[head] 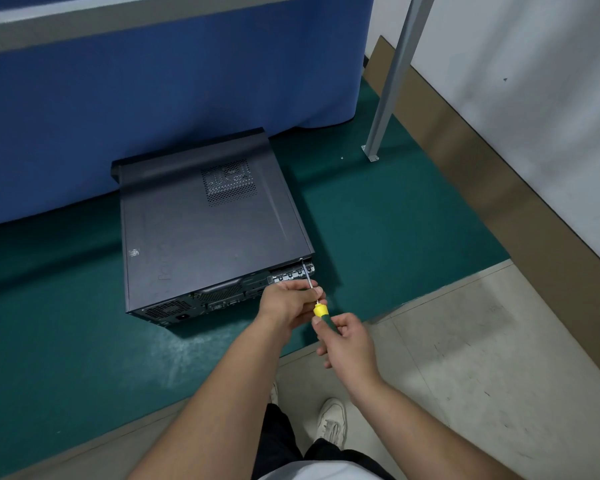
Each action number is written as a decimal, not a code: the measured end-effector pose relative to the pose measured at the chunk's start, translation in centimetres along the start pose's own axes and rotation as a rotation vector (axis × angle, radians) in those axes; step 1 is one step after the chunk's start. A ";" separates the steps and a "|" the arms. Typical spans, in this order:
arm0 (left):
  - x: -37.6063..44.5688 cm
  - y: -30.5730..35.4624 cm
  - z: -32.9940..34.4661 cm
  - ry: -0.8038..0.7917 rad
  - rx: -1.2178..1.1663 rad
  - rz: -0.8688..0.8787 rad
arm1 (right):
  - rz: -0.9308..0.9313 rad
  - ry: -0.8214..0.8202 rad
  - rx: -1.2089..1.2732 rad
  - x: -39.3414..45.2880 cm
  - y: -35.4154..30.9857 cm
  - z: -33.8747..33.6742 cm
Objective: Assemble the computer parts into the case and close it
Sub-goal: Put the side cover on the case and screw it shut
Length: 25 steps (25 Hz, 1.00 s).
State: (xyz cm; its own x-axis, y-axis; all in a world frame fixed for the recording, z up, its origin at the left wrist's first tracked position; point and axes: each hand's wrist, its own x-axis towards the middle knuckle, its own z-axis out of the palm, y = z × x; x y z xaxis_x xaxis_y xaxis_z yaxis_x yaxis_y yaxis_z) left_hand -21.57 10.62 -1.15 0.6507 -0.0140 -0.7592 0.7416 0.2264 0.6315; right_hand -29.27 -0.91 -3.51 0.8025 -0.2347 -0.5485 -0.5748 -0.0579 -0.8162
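Observation:
A dark grey computer case (205, 230) lies flat on a green mat, its side panel on top with a perforated vent; the rear ports face me. A screwdriver (320, 310) with a yellow and green handle points its metal shaft at the case's rear right corner, tip at the panel edge. My right hand (347, 344) grips the handle. My left hand (290, 301) pinches the shaft just above the handle, close to the rear face.
The green mat (66, 341) covers the floor under the case. A blue cloth-covered table (153, 98) stands behind it. A grey metal post (392, 81) rises at the right, bolted to the floor. Brown cardboard (499, 209) lines the wall. My feet are below.

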 end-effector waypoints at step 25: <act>5.0 2.2 -5.1 0.330 1.562 0.719 | 0.294 -0.237 0.404 1.5 -1.5 -0.6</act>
State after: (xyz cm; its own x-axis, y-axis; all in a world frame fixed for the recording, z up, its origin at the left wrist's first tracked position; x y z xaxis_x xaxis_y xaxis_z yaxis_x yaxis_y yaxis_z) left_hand -17.52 15.98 -4.33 0.9809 -0.1144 -0.1576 -0.0776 -0.9718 0.2225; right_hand -27.28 -1.76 -3.04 0.6585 0.0426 -0.7514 -0.7103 0.3651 -0.6018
